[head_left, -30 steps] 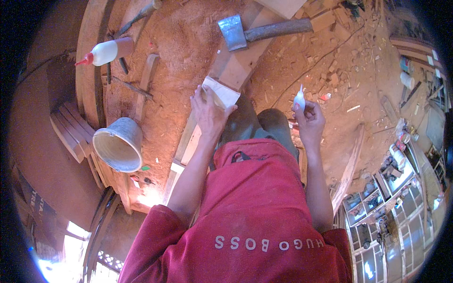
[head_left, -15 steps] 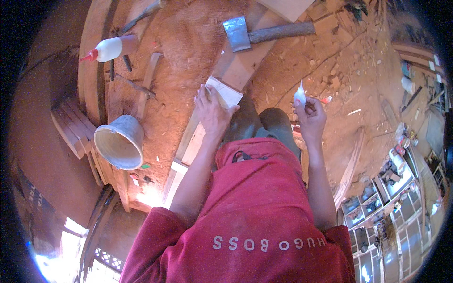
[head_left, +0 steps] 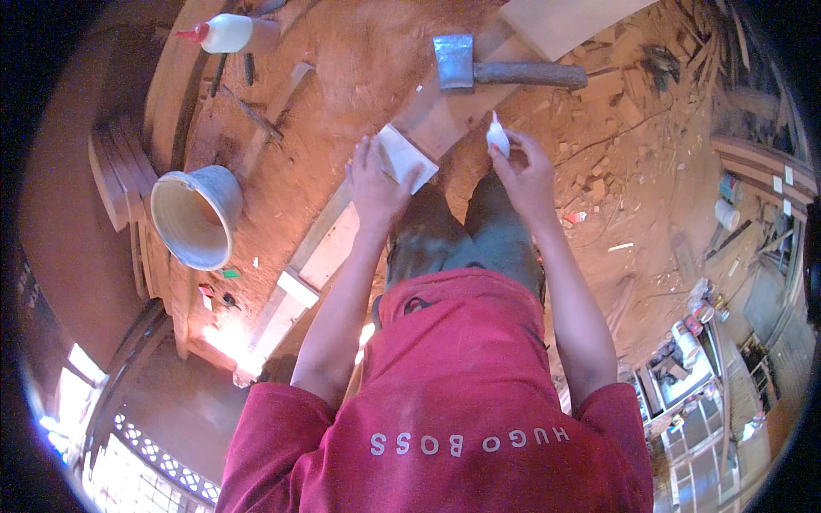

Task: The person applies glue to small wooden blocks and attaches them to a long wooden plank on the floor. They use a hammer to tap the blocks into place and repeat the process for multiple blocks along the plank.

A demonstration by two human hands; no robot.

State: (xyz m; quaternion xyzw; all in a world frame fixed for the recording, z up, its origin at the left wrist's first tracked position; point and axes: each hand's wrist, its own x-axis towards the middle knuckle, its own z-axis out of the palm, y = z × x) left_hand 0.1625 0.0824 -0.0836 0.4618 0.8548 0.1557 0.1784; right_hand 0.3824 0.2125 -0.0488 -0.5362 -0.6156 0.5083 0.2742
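My left hand (head_left: 375, 195) grips a pale, flat rectangular piece (head_left: 400, 154), its thumb on the upper face and its fingers along the left edge. This piece lies on a long wooden plank (head_left: 329, 248) that slants from lower left to upper right beside my legs. In my right hand (head_left: 528, 175), a small white squeeze bottle (head_left: 497, 138) with a narrow nozzle is pinched between thumb and fingers, nozzle upward. The bottle is just right of the pale piece, apart from it. An axe (head_left: 455, 64) with a wooden handle rests across the plank's far part.
A grey bucket (head_left: 224, 192) stands on the left. Beyond it lies a larger white bottle with a red nozzle (head_left: 227, 34). A white block (head_left: 298, 289) sits on the near plank. Wood scraps (head_left: 603, 90) litter the ground at right, and boards (head_left: 115, 175) are stacked far left.
My right hand has brought the small bottle leftward, closer to the pale piece. My left hand stays on that piece. The whole view has shifted slightly.
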